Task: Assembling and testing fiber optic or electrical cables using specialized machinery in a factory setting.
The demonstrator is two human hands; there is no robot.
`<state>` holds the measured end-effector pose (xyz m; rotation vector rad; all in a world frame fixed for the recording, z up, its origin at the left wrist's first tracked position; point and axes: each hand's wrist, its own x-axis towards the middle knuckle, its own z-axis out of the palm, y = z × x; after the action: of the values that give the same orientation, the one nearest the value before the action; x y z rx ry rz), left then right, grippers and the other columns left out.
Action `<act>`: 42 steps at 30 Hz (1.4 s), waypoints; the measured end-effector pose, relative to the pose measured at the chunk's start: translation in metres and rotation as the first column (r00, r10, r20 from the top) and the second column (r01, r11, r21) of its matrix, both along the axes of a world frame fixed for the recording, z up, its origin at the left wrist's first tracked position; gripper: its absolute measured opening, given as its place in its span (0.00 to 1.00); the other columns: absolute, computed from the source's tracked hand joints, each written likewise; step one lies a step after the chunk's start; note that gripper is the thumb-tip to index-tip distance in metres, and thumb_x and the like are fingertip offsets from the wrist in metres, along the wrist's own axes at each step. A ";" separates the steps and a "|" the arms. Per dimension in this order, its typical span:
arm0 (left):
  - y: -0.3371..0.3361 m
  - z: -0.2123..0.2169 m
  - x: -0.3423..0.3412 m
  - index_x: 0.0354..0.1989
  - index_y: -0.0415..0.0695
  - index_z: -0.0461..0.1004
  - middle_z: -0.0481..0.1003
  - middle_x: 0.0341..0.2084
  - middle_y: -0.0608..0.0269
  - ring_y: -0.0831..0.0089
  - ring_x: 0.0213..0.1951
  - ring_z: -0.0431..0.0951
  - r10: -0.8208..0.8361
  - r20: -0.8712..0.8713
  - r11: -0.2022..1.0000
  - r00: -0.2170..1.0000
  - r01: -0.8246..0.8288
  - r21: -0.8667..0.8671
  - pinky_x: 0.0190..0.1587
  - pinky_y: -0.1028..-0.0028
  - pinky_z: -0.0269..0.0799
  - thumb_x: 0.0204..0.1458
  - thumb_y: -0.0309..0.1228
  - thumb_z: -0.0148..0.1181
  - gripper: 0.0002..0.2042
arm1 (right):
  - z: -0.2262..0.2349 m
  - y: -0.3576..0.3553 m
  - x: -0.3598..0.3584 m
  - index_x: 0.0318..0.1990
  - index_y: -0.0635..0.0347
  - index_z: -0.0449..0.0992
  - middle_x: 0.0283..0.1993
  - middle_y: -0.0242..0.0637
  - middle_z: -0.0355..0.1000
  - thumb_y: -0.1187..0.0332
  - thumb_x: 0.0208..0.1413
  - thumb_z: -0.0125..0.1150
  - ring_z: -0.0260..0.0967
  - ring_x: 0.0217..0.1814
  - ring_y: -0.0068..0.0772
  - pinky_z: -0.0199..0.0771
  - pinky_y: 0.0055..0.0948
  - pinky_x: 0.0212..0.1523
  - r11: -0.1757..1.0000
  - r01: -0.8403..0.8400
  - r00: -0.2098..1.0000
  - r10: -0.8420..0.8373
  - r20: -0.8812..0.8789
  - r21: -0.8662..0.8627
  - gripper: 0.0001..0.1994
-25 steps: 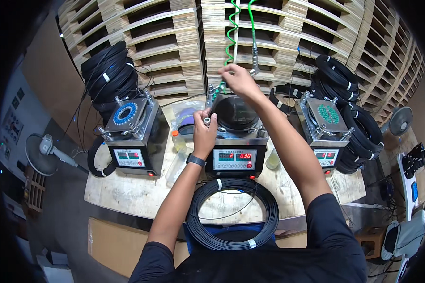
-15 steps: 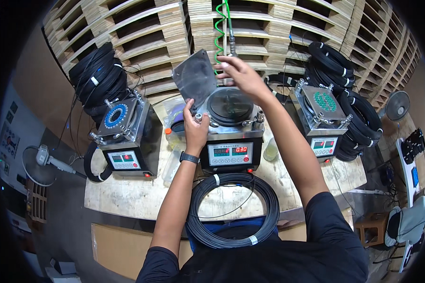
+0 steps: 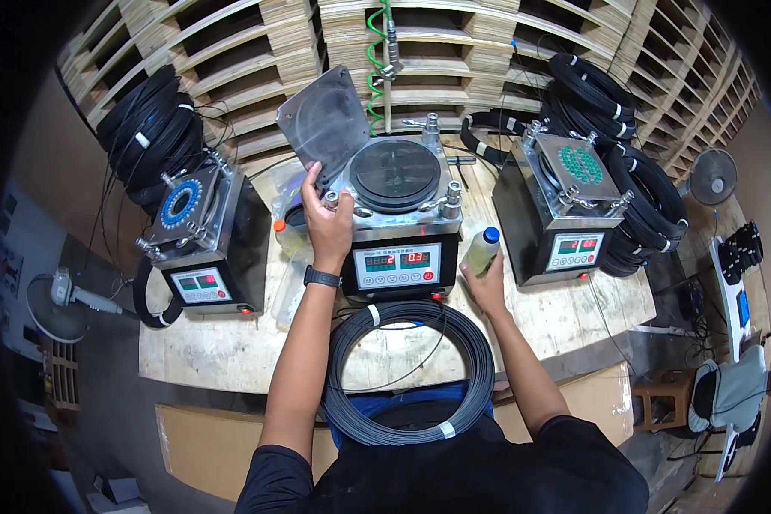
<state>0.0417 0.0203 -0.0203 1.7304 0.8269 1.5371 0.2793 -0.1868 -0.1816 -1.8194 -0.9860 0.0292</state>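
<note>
My left hand (image 3: 327, 227) grips the lower corner of a square grey metal plate (image 3: 324, 120), which is tilted up at the left of the middle machine (image 3: 398, 224). The thumb lies beside a clamp knob. On that machine, a round dark disc (image 3: 396, 171) is uncovered. My right hand (image 3: 488, 283) is wrapped round a small clear bottle (image 3: 480, 254) with pale yellow liquid and a blue cap, held upright at the machine's right. A coil of thin black cable (image 3: 343, 377), tied with white tape, lies at the table's front edge against my body.
Similar machines stand at left (image 3: 201, 248) and right (image 3: 557, 223), with blue and green ring-patterned tops. Black cable coils (image 3: 150, 128) are piled behind them. An orange-capped bottle (image 3: 289, 238) is beside my left hand. A green coiled hose (image 3: 374, 86) hangs before wooden pallets (image 3: 454, 51).
My right hand has come down from near the hanging hose's metal end and taken hold of the blue-capped bottle. My left hand still grips the tilted plate. The view has shifted slightly.
</note>
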 end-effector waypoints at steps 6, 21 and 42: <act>-0.008 0.004 0.001 0.69 0.40 0.57 0.60 0.67 0.47 0.62 0.56 0.71 -0.020 0.020 0.999 1.000 0.021 -0.026 0.60 0.67 0.68 0.55 0.26 0.60 0.32 | 0.043 0.027 0.009 0.56 0.64 0.70 0.49 0.44 0.75 0.59 0.53 0.73 0.73 0.51 0.38 0.70 0.35 0.55 0.973 0.055 0.959 0.011 -0.283 0.225 0.28; -0.001 -0.004 0.003 0.69 0.40 0.56 0.59 0.69 0.46 0.59 0.63 0.67 -0.060 0.051 0.997 0.997 0.062 -0.053 0.63 0.65 0.66 0.55 0.27 0.60 0.32 | 0.280 0.052 0.046 0.65 0.59 0.67 0.56 0.43 0.74 0.62 0.47 0.78 0.71 0.59 0.36 0.69 0.32 0.60 0.870 -0.493 0.860 0.492 0.132 -0.032 0.37; 0.000 -0.007 -0.002 0.68 0.39 0.57 0.58 0.68 0.43 0.52 0.68 0.63 -0.021 0.062 0.999 0.998 0.023 -0.036 0.66 0.61 0.61 0.53 0.30 0.61 0.33 | 0.300 0.157 -0.055 0.60 0.68 0.60 0.46 0.62 0.78 0.53 0.56 0.68 0.79 0.46 0.59 0.80 0.45 0.47 0.778 -0.624 0.770 0.628 0.113 -0.074 0.34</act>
<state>0.0397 0.0204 -0.0270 1.6523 0.7975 1.5441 0.2241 -0.0294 0.1184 -1.4520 -1.6662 0.3440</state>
